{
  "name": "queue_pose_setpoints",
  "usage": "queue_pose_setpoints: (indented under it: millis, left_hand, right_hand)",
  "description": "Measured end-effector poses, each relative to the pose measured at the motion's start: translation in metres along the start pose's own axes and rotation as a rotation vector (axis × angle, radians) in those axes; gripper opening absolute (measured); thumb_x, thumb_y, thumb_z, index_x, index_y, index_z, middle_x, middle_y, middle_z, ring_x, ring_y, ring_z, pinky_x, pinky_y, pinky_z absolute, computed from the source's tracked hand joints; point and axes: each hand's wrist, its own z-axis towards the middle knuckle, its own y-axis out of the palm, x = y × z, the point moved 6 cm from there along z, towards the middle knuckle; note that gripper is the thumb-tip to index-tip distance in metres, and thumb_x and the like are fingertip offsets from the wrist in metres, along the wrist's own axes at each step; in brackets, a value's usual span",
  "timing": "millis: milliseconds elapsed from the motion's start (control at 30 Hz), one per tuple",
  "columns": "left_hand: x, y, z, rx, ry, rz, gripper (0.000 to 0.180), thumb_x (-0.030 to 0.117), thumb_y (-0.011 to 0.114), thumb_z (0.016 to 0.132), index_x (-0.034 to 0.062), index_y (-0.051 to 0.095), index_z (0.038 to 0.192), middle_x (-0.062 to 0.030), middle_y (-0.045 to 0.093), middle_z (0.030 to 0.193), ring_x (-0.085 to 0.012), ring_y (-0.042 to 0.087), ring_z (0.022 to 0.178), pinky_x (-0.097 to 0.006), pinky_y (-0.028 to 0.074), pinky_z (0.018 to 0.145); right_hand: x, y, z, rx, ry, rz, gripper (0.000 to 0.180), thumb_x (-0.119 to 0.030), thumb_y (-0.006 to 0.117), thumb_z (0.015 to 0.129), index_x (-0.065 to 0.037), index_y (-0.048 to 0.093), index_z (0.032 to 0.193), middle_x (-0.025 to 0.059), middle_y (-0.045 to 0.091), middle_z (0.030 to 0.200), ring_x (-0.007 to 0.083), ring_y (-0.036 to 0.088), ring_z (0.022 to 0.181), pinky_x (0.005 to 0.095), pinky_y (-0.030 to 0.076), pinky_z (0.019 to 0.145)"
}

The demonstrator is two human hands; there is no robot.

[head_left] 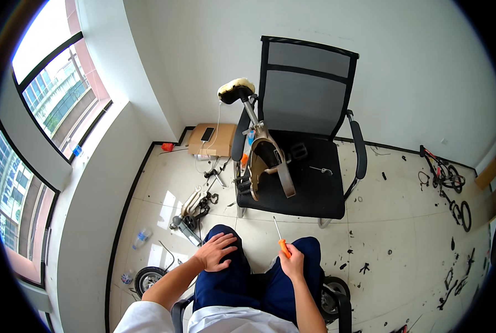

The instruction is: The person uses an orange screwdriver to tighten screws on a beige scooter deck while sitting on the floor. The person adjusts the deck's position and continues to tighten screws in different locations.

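My right hand (294, 261) grips an orange-handled screwdriver (280, 237) whose metal shaft points up toward the chair in front of me. My left hand (215, 251) rests flat on my left knee, fingers spread, holding nothing. A beige bicycle frame (270, 161) with a pale saddle (236, 89) leans on the seat of a black office chair (314, 194). A black pedal (299, 150) and a small metal tool (321, 170) also lie on that seat.
More beige and black bike parts (195, 208) lie on the tiled floor at left. A cardboard box (210, 140) with a phone stands by the wall. Small wheels (147, 277) sit beside my legs. A small bicycle (445, 177) lies at right, among scattered black parts.
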Motion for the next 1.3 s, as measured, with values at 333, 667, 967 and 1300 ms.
queue_pose_setpoints:
  millis: [333, 667, 967, 1300]
  left_hand:
    - [0.004, 0.011, -0.019, 0.155, -0.468, -0.169, 0.052, 0.027, 0.054, 0.085, 0.0188, 0.052, 0.136, -0.0157, 0.028, 0.156, -0.0430, 0.018, 0.145, -0.051, 0.022, 0.116]
    - [0.042, 0.012, -0.015, 0.045, -0.698, 0.039, 0.062, 0.038, 0.061, 0.081, 0.0221, 0.047, 0.140, -0.0137, 0.015, 0.160, -0.0426, 0.010, 0.146, -0.067, 0.021, 0.108]
    - [0.043, 0.012, -0.017, 0.069, -0.715, 0.007, 0.058, 0.036, 0.061, 0.082, 0.0198, 0.050, 0.137, -0.0134, 0.017, 0.159, -0.0418, 0.011, 0.146, -0.068, 0.022, 0.108]
    - [0.046, 0.007, -0.025, 0.198, -0.711, -0.042, 0.054, 0.032, 0.062, 0.080, 0.0156, 0.056, 0.131, -0.0132, 0.026, 0.155, -0.0401, 0.016, 0.145, -0.066, 0.022, 0.108]
  right_hand:
    - [-0.003, -0.003, -0.001, -0.004, -0.098, -0.082, 0.025, -0.014, 0.067, 0.080, 0.003, 0.065, 0.098, 0.0174, 0.068, 0.081, 0.0285, 0.068, 0.074, 0.0337, 0.052, 0.068]
    - [-0.008, -0.004, -0.008, -0.065, -0.103, -0.122, 0.024, -0.011, 0.066, 0.083, 0.002, 0.065, 0.102, 0.0156, 0.069, 0.084, 0.0257, 0.067, 0.074, 0.0332, 0.052, 0.070]
    - [-0.013, -0.001, -0.010, -0.060, -0.121, -0.193, 0.026, -0.013, 0.065, 0.083, 0.005, 0.063, 0.102, 0.0210, 0.068, 0.086, 0.0374, 0.066, 0.079, 0.0396, 0.052, 0.073]
    - [-0.007, -0.001, -0.008, -0.032, -0.070, -0.224, 0.027, -0.009, 0.069, 0.081, 0.002, 0.065, 0.105, 0.0158, 0.069, 0.087, 0.0273, 0.068, 0.078, 0.0352, 0.053, 0.074]
